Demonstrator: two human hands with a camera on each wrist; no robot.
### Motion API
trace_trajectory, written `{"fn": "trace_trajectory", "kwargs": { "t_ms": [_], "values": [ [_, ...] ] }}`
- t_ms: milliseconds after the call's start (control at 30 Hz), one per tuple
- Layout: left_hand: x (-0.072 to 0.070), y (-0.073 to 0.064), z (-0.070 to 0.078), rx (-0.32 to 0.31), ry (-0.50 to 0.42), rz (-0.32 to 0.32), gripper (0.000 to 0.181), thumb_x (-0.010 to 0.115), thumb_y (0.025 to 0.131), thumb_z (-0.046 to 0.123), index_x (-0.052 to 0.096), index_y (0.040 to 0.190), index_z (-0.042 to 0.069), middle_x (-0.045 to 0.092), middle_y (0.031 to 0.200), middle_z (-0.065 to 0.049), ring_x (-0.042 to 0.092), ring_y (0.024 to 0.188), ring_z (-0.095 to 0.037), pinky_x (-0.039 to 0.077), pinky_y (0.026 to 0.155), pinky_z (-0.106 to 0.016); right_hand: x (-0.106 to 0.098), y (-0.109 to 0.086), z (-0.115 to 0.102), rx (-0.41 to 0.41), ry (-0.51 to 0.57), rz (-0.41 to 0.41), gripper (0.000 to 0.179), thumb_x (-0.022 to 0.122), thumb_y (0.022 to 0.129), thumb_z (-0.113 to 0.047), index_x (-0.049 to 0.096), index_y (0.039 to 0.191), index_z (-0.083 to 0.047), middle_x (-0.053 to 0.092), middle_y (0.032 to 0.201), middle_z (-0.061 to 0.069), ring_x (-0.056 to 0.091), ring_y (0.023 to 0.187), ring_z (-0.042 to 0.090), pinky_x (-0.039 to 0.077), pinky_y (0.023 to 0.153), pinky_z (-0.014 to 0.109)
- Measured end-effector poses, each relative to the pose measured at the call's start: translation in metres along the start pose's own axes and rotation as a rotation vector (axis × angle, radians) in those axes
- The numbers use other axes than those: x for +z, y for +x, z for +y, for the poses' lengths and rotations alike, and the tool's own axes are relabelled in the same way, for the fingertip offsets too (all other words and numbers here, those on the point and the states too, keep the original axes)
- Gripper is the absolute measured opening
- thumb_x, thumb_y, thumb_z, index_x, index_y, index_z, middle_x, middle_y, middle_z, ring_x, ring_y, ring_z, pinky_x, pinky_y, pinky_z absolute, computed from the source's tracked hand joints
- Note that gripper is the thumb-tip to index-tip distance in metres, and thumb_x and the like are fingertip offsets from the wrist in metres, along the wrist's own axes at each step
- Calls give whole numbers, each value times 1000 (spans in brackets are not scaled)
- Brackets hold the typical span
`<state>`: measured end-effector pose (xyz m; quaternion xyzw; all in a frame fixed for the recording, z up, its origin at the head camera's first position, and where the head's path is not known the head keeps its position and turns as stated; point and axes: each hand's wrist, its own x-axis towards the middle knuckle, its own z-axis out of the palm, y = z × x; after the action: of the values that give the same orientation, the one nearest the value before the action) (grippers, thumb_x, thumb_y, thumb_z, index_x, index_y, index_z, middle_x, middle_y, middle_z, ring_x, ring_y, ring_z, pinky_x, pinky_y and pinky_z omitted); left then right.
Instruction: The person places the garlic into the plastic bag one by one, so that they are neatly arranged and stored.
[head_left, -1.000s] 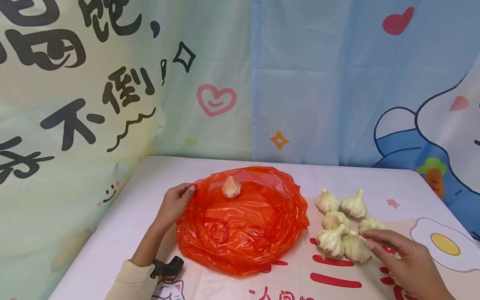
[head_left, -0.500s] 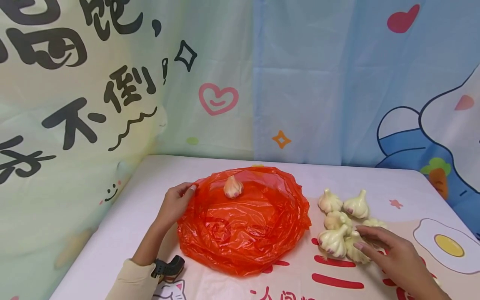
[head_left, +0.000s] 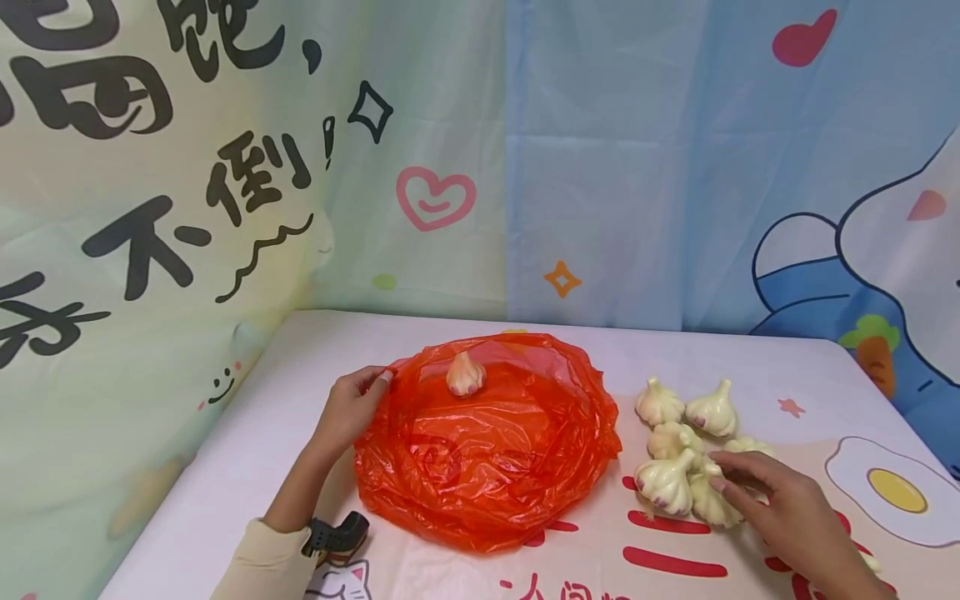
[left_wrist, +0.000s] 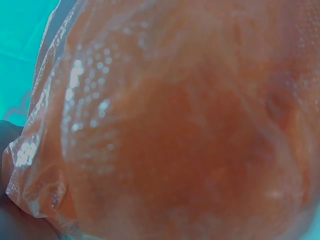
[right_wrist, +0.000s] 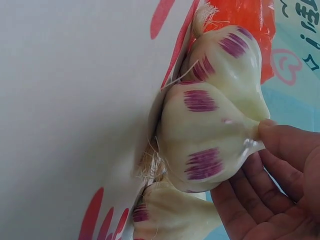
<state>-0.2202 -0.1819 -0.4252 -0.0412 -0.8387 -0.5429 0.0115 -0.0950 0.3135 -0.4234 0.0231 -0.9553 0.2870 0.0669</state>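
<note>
A crumpled red plastic bag (head_left: 487, 450) lies spread on the table with its mouth facing up. One garlic bulb (head_left: 466, 375) rests inside, towards the back. My left hand (head_left: 352, 408) pinches the bag's left rim; the bag fills most of the left wrist view. To the right of the bag sits a cluster of several pale garlic bulbs (head_left: 663, 483). My right hand (head_left: 787, 504) pinches the neck of the front right garlic bulb (right_wrist: 200, 135) between thumb and fingers. That bulb has purple streaks and stringy roots, and touches its neighbours.
A black strap-like device (head_left: 337, 537) is at the left wrist. The table (head_left: 420, 329) wears a printed cloth, with a fried-egg picture (head_left: 892, 492) on the right. A printed curtain (head_left: 592, 167) hangs behind the table's far edge.
My right hand has moved a little left onto the front right garlic bulb, and thumb and fingers have come together on its neck. My left hand keeps its hold on the bag.
</note>
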Motion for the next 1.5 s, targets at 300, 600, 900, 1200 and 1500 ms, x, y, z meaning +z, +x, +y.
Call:
{"fn": "trace_trajectory", "kwargs": {
  "t_ms": [300, 600, 900, 1200, 1500],
  "values": [
    [-1, -1, 2, -10, 6, 3, 32, 50, 102, 31, 66, 118, 8, 67, 105, -9, 65, 87, -25, 58, 74, -33, 2, -2, 0, -44, -38, 3, 37, 77, 80, -3, 67, 116, -2, 65, 110, 14, 64, 92, 30, 58, 70, 40],
    [0, -1, 3, -15, 10, 5, 32, 49, 103, 30, 66, 119, 8, 67, 106, -9, 64, 88, -25, 57, 76, -34, 0, -2, 2, -100, -58, 53, 37, 78, 77, 2, 67, 112, -1, 65, 107, 13, 64, 89, 27, 58, 67, 33],
    [0, -1, 3, -27, 12, 4, 33, 49, 103, 31, 65, 121, 8, 67, 108, -9, 65, 90, -25, 57, 76, -34, -6, -7, 5, -59, -64, 42, 42, 75, 80, 2, 63, 120, -1, 63, 112, 19, 62, 95, 36, 57, 67, 40],
    [-1, -2, 2, -10, 14, 9, 33, 49, 103, 31, 65, 120, 7, 67, 107, -10, 64, 88, -25, 58, 75, -34, -11, -7, 2, -42, -27, 87, 36, 73, 83, 2, 64, 118, -2, 62, 111, 15, 61, 99, 18, 57, 70, 34],
    [-1, -1, 0, -14, 11, 7, 32, 50, 102, 30, 65, 120, 8, 67, 107, -10, 65, 89, -25, 57, 76, -33, -16, -4, -9, -22, 93, 181, 32, 69, 91, -13, 63, 120, -1, 62, 111, 16, 45, 86, -19, 43, 66, 2]
  ]
}}
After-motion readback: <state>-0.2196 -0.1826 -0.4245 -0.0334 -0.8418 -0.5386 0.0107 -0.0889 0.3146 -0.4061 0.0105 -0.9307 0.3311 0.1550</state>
